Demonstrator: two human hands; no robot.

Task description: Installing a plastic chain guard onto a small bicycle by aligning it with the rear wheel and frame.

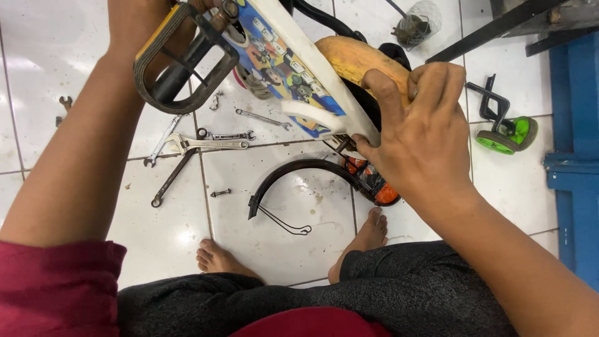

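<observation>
Small bicycle [293,68], inverted or tilted, held off the floor across upper centre of frame. White chain guard [324,93] with cartoon print faces the camera.

Right hand [424,134]: fingers closed on the guard's lower edge, right of centre, thumb over the orange saddle [355,59]. Left hand [134,25], upper left: mostly cut off by the frame edge behind the pedal [184,59]; cannot tell whether its fingers are wide or clamped.

Risks (judgement): guard is thin plastic, so a hard pull from the right hand could crack it. Pedal may spin and strike the left wrist. If the bike slips, it drops toward the bare feet [293,249] directly below. Loose bolt [220,193] on the tile floor [56,56] is easily kicked away.

Count on floor:
- wrenches [206,144], about four, overlapping, left of centre
- black mudguard [299,178], one, with wire stay
- green training wheel [505,134], one, right
- bolt, one
</observation>
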